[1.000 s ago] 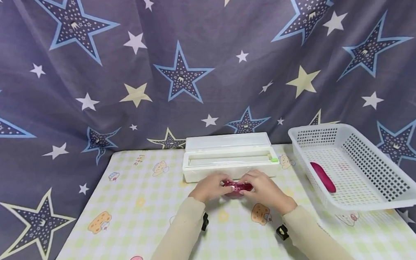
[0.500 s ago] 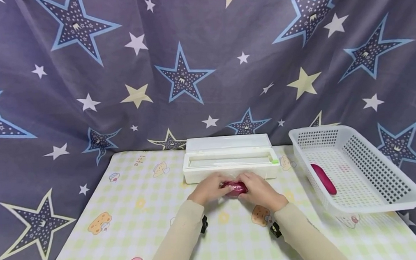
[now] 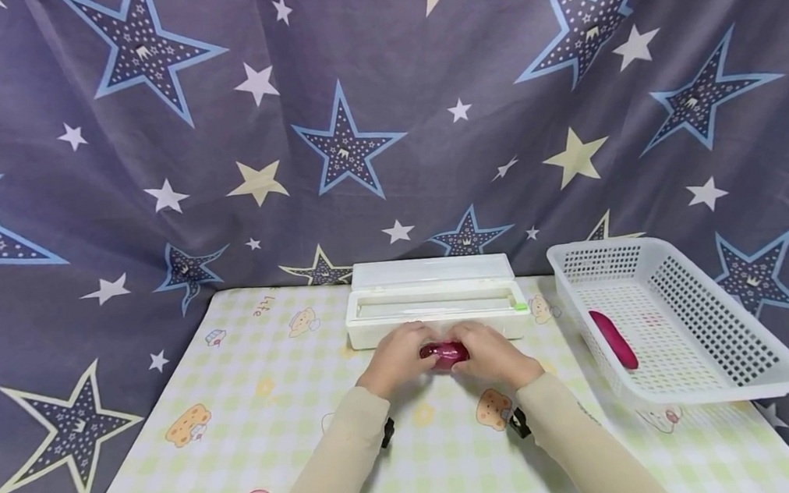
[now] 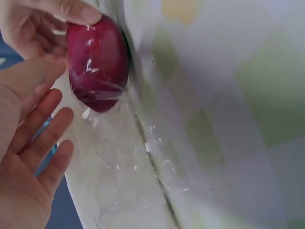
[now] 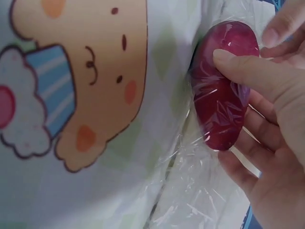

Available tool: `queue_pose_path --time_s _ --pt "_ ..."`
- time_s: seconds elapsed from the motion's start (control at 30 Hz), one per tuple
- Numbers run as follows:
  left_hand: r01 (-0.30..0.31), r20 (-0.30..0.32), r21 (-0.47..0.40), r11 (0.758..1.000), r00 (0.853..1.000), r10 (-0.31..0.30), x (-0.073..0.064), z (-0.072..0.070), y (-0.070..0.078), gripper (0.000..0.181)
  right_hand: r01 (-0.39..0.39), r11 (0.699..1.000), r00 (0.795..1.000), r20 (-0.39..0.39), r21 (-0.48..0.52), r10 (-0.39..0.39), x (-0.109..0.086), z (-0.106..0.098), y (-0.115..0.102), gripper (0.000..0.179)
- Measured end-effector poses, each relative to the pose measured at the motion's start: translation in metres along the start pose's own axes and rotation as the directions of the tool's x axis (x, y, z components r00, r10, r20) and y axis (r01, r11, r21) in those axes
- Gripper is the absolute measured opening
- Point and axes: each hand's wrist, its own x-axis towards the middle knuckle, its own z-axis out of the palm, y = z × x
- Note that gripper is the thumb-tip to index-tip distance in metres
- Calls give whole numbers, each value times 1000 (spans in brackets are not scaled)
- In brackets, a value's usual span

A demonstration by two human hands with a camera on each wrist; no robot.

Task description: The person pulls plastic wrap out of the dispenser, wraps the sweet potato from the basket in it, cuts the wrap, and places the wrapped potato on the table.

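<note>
A dark-red, smooth oblong thing (image 3: 445, 354), shiny under clear plastic film, lies just in front of the white dispenser box. My right hand (image 5: 271, 105) grips it, thumb across its top and fingers round the far side. Beside its other end is my left hand (image 4: 28, 138), thumb tip close to the film and the other fingers spread loosely, holding nothing. Crinkled cling film (image 4: 128, 176) trails from the oblong thing in the left wrist view. More of the film (image 5: 190, 195) shows in the right wrist view.
Behind the hands stands the white cling film dispenser (image 3: 437, 327), lid raised, with a green slider (image 3: 519, 306) at its right end. To the right is a white perforated basket (image 3: 731, 392) containing a magenta oblong piece (image 3: 614, 339). A checked cloth (image 3: 289, 412) covers the table.
My right hand has shifted left along the wrapped thing and its fingers now sit at its right end. My left hand stays nearly in place. Dispenser and basket are unchanged.
</note>
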Motion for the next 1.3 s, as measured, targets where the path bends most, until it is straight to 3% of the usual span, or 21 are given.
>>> queue_pose_path --time_s 0.17,0.4,0.53,0.8,1.3 --pt "6 28 -10 1000 1000 -6 -2 4 3 31 -10 999 1000 4 45 10 -2 2 2 43" --pt "0 -6 -24 1000 1000 0 3 14 -8 31 12 989 1000 -27 145 -8 -4 4 10 40" --pt "16 5 -54 998 1000 -16 5 17 -13 31 34 979 999 -45 203 -25 -7 4 15 38" --pt "27 25 -71 997 999 -26 8 16 -15 35 -38 995 987 -153 90 52 -15 2 19 35" --pt "14 4 -113 994 1000 -13 6 17 -20 36 -128 982 978 -148 138 148 -13 4 21 36"
